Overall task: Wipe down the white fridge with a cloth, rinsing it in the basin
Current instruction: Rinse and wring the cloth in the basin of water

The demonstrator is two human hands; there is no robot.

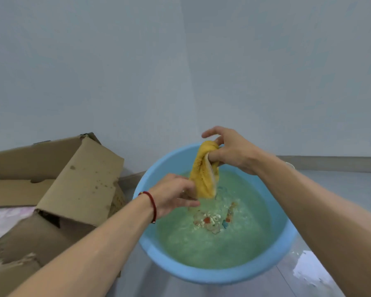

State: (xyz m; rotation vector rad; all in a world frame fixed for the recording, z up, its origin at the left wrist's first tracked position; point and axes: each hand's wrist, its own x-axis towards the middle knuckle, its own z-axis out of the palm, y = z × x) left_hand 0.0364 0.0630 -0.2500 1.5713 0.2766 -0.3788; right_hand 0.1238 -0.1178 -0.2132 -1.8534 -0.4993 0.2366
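Head cam: right hand (pixel 229 152) pinched the yellow cloth (pixel 205 170) above the blue basin (pixel 287 243), left hand (pixel 174 195) gripped its lower end. Cardboard box (pixel 81 179) crowded the rim at 9 o'clock.

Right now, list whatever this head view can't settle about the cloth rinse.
- Fridge: not in the head view at all, so its state is unknown.
- Left hand grip: fingertips hidden behind the yellow cloth.
- Cloth's lower end: blurred at the water.
- Basin bottom: coloured pattern blurred by rippling water.
- Cardboard box: cut off by the left edge, its contents mostly hidden by a flap.
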